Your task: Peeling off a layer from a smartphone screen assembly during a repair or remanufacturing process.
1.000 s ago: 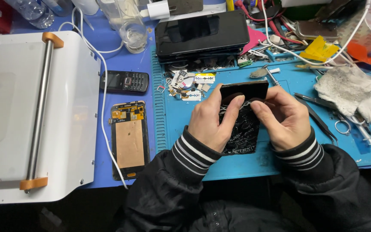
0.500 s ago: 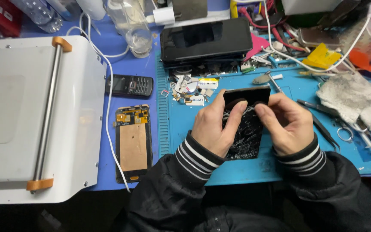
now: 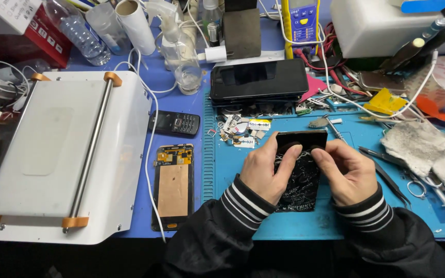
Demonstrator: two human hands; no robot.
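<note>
A black phone screen panel [image 3: 301, 177] with shattered glass lies on the blue work mat [image 3: 336, 221]. My left hand [image 3: 263, 170] rests on its left side with the thumb pressing on the cracked face. My right hand [image 3: 346, 172] sits on its right side, fingertips pinched at the glass near the top. Both hands touch the panel. Black sleeves with striped cuffs cover my wrists.
An opened phone body [image 3: 173, 185] with a copper plate lies left of the mat, a small keypad phone [image 3: 174, 123] above it. A white separator machine [image 3: 63, 154] fills the left. A stack of dark phones [image 3: 258, 80], tweezers [image 3: 387, 175], scissors [image 3: 433, 188] and a grey rag [image 3: 423, 146] lie around.
The view has shifted slightly. My hands stay on the cracked panel, with the fingers of my right hand working a little along its upper part.
</note>
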